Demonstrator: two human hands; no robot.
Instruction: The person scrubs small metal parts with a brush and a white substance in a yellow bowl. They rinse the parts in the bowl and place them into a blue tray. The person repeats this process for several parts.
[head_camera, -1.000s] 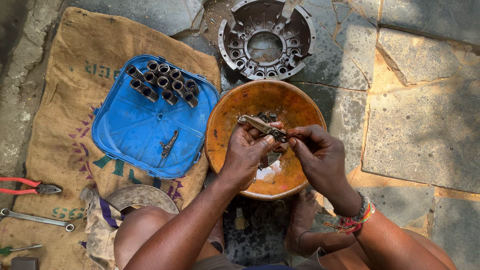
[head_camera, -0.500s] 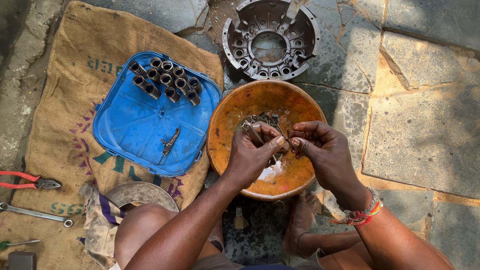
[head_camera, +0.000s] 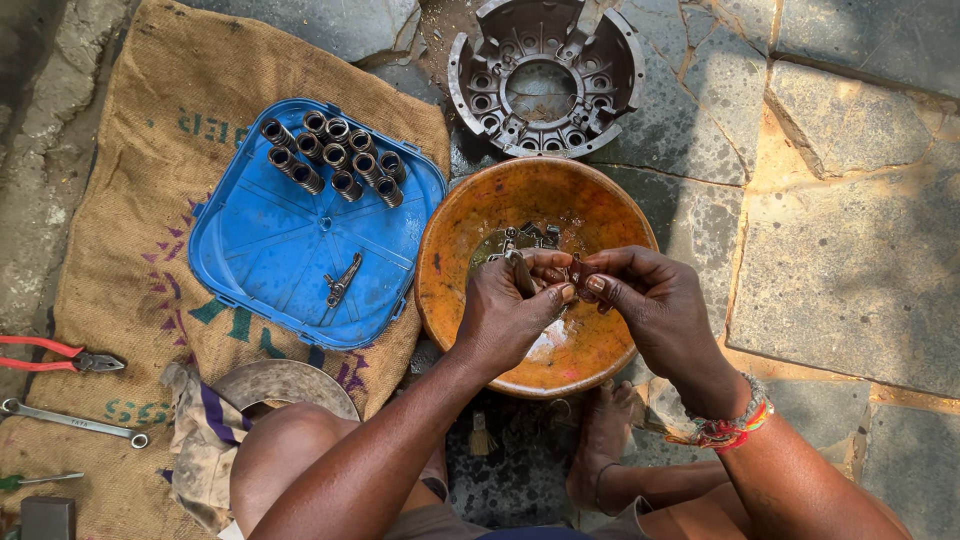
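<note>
Both hands, the left (head_camera: 515, 310) and right (head_camera: 645, 300), pinched 1 small metal part (head_camera: 573, 272) between their fingertips over the bowl (head_camera: 450, 290) (probably to catch drips), with the blue lid (head_camera: 260, 260) of springs (head_camera: 335, 160) left of the grip.

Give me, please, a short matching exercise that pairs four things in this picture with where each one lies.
Things:
1. dark springs
2. red-handled pliers
3. round metal housing
4. small metal part

Places:
A. on the stone paving beyond the orange bowl
B. pinched in the left hand, over the bowl
C. at the sack's left edge
D. on the blue lid

Pairs: 1-D, 2-C, 3-A, 4-B
</note>
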